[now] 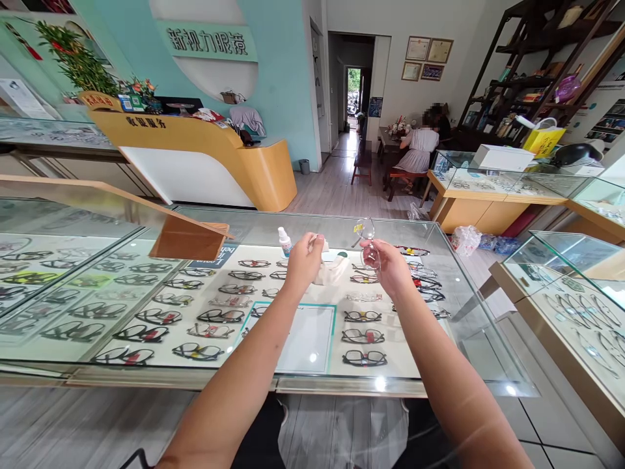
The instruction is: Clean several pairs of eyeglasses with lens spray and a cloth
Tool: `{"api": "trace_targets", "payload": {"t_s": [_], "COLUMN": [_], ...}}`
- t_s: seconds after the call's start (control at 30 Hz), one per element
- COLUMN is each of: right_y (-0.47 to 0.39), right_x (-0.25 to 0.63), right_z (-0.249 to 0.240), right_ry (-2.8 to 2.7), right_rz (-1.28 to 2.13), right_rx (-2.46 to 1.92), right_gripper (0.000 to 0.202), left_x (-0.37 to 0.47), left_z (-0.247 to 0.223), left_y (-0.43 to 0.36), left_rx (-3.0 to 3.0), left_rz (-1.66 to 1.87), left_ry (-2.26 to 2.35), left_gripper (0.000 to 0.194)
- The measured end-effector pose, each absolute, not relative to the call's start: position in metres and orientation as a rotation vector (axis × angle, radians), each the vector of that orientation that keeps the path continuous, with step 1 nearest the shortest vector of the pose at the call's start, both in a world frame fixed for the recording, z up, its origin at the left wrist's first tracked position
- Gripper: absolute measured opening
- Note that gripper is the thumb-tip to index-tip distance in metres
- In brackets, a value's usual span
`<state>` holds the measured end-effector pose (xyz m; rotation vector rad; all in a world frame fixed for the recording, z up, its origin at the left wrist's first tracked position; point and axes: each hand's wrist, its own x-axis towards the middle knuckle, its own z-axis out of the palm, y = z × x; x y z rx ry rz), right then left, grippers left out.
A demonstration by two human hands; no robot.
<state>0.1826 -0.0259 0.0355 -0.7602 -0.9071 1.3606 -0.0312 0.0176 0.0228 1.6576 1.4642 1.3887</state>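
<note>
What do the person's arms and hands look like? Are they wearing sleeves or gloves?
The left arm and right arm are bare, with no sleeves showing. The left hand and right hand wear no gloves, and no watch or bracelet shows.

From here I can't read the 4 framed certificates (418,49), upper right; the dark shelf (517,49) runs past the top edge; mid-frame, the left hand (305,260) hides whether its fingertips grip anything.

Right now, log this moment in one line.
left hand: beside cloth, grip unclear | right hand: holding glasses | bottle: upright on case
</note>
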Motion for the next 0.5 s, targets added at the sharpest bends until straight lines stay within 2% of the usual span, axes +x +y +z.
{"api": "trace_targets", "payload": {"t_s": [0.07,0.2,0.27,0.5], "right_y": [-0.025,-0.025,-0.025,-0.025], "right_x": [0.183,0.190,0.194,0.200], "right_z": [0.033,0.032,0.033,0.035], "right_ry": [-0.915,-1.037,-1.132,-1.249], "right_rz": [1.387,1.485,1.518,1.496], "right_rx": [-0.754,-0.775,-0.785,-0.778], "right_gripper": [0.025,0.025,0.026,0.025], "left_x": [-0.034,-0.030,-0.025,-0.017], "left_z": [0.024,0.029,0.031,0.028], "left_y": [0.016,0.005,-0.001,-0.006], "left_rx": [1.840,2.200,2.312,2.303], "left_rz": [1.469,1.508,1.447,1.453], "left_ry": [1.542,1.177,1.014,0.944], "left_gripper": [0.023,0.065,0.075,0.065]}}
